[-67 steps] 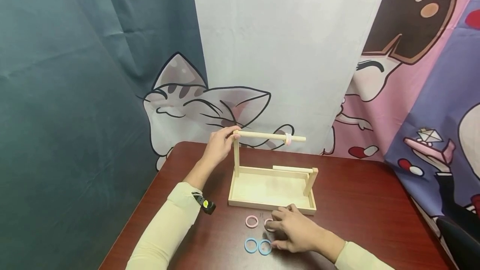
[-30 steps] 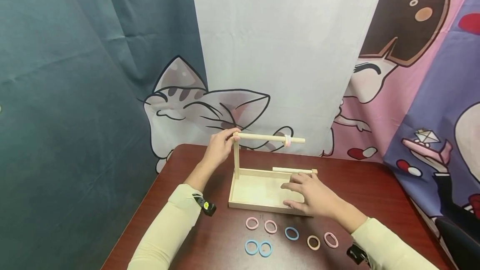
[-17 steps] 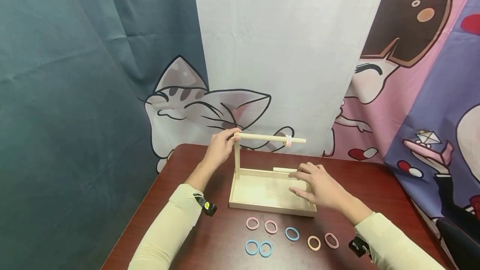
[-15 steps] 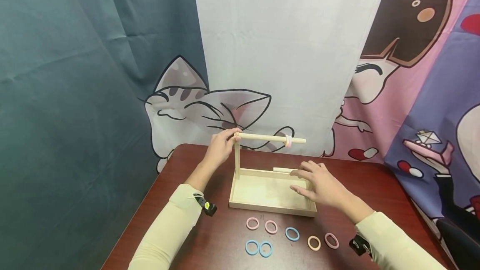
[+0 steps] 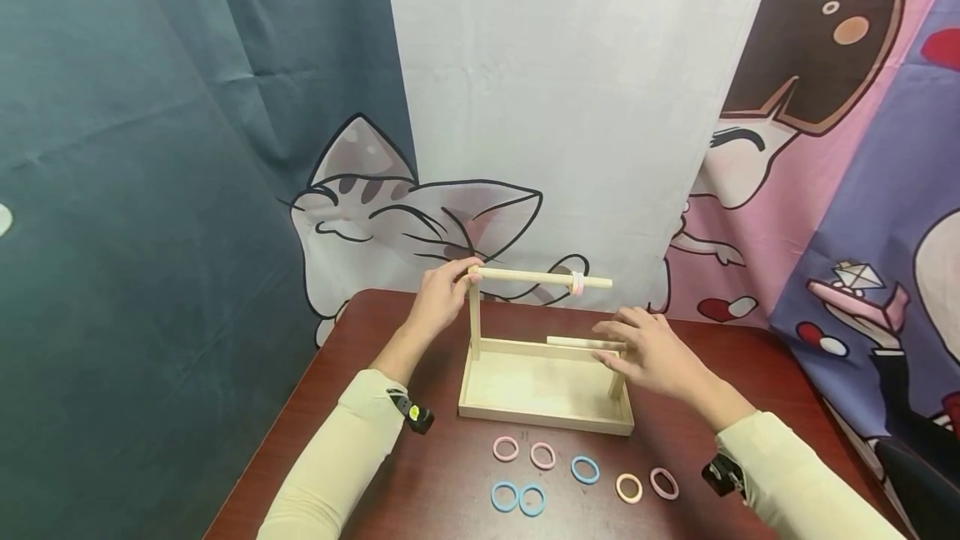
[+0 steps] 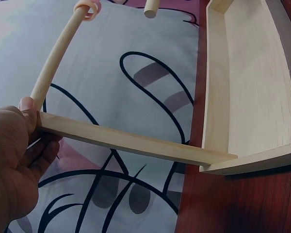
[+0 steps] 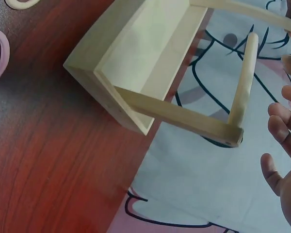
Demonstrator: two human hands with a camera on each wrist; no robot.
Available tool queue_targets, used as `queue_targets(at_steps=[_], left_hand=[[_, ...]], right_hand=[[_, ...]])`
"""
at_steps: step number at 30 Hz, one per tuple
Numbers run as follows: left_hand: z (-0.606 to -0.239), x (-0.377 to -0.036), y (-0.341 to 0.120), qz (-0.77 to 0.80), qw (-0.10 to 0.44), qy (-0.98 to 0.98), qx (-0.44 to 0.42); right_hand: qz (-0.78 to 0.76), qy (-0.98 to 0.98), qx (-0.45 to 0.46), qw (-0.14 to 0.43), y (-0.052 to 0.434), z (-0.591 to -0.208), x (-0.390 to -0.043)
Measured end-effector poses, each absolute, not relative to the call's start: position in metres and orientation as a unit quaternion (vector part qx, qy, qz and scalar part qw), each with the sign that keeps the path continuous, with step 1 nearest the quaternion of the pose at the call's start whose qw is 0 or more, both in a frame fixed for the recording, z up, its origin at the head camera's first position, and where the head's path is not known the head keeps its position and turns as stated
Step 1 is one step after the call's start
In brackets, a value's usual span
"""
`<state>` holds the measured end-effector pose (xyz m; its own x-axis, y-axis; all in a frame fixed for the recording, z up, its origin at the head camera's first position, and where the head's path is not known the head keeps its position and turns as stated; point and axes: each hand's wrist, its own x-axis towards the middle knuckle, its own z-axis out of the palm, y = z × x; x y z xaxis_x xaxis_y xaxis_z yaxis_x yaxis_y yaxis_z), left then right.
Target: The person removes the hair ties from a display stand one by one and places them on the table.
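A pale wooden stand has a shallow tray (image 5: 532, 386), a tall post (image 6: 131, 141) at the left and a short post (image 7: 179, 116) at the right. My left hand (image 5: 441, 294) grips the top of the tall post, thumb and fingers on either side. From there an upper dowel (image 5: 525, 275) runs right, bearing a few pale pink and cream rings (image 5: 577, 283) near its free end. My right hand (image 5: 652, 352) hovers by the short post's top with fingers spread, holding nothing. In the right wrist view the fingers (image 7: 281, 128) are apart from the lower dowel (image 7: 244, 80).
In front of the tray lie pink rings (image 5: 506, 449), blue rings (image 5: 585, 470) and a cream ring (image 5: 628, 488) on the dark red table (image 5: 420, 482). A printed curtain (image 5: 585, 107) hangs close behind the table's back edge.
My right hand has moved from the table rings up over the tray, then right to the short post, uncovering rings at the front right. My left hand keeps its grip on the post.
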<state>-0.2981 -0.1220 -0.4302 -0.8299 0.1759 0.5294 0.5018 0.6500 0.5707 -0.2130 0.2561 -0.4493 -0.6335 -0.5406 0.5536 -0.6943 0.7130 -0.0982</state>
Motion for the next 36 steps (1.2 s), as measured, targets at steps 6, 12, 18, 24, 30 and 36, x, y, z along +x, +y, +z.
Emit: queue_targets(at_steps=[6, 12, 18, 24, 30, 36], left_hand=[[-0.432, -0.299, -0.122, -0.368, 0.222, -0.882, -0.191], [-0.432, -0.299, -0.122, -0.365, 0.222, -0.883, -0.192], [-0.431, -0.298, -0.122, -0.369, 0.216, -0.883, -0.193], [-0.43, -0.299, -0.122, -0.372, 0.214, -0.882, -0.194], [-0.43, -0.299, -0.122, -0.372, 0.21, -0.884, -0.191], [-0.432, -0.299, -0.122, -0.376, 0.212, -0.881, -0.194]], right_hand=[[0.149, -0.894, 0.332, 0.261, 0.261, -0.445, -0.216], [0.148, -0.901, 0.314, 0.258, 0.266, -0.441, -0.222], [0.147, -0.918, 0.281, 0.239, 0.271, -0.436, -0.226], [0.14, -0.94, 0.237, 0.204, 0.273, -0.431, -0.229], [0.134, -0.951, 0.208, 0.188, 0.275, -0.428, -0.231], [0.138, -0.953, 0.199, 0.183, 0.273, -0.427, -0.237]])
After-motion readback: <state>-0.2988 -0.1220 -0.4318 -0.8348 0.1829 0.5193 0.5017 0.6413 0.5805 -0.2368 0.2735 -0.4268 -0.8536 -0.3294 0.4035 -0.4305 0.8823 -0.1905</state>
